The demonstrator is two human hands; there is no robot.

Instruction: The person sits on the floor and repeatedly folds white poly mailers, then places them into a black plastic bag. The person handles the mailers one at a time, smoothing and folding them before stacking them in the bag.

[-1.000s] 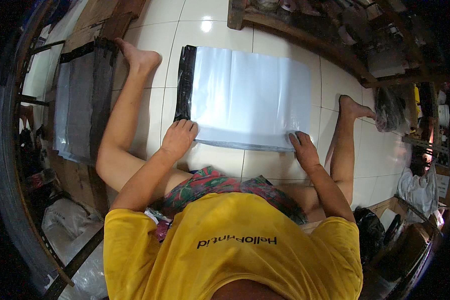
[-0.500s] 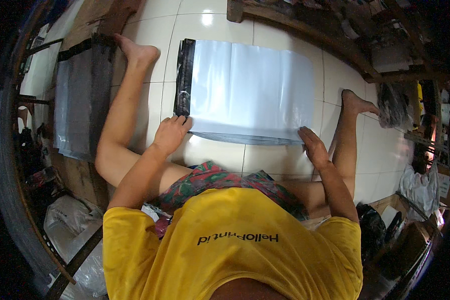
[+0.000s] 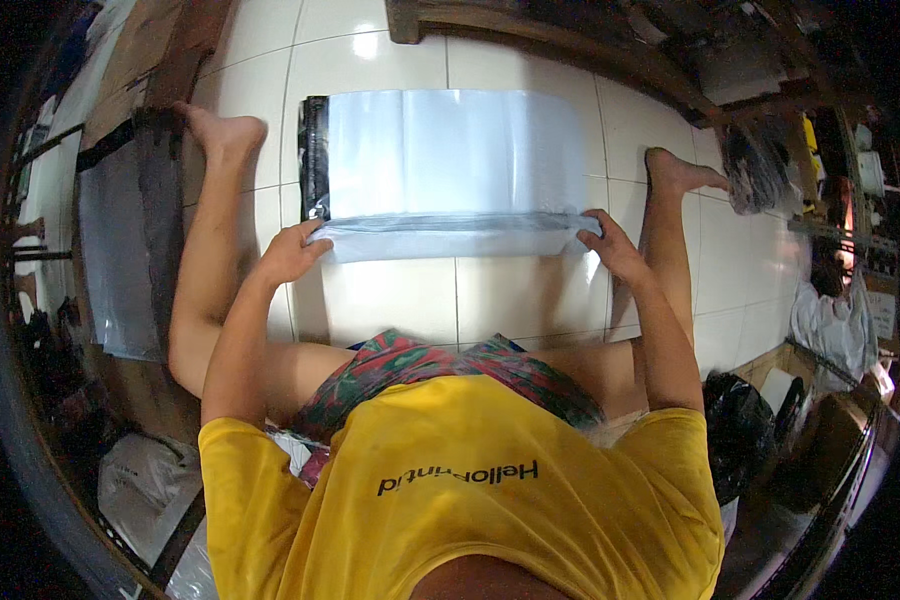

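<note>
A large white plastic mailer bag [image 3: 450, 155] with a black strip along its left edge lies flat on the white tiled floor [image 3: 410, 295] between my outstretched legs. Its near edge is folded over into a thick band [image 3: 450, 235]. My left hand [image 3: 292, 252] grips the left end of that folded band. At the right end of the band my right hand [image 3: 610, 245] pinches it. Both my bare feet rest on the tiles, one on each side of the bag.
A stack of grey plastic bags [image 3: 120, 240] bound with black straps lies to my left. A wooden furniture edge [image 3: 540, 30] runs along the far side. Dark bags and clutter [image 3: 770, 170] sit at the right, and a black bag [image 3: 740, 430] lies by my right hip.
Both hands have moved away from me while rolling the bag's near edge over, so the flat part of the bag is shorter and a folded band has formed.
</note>
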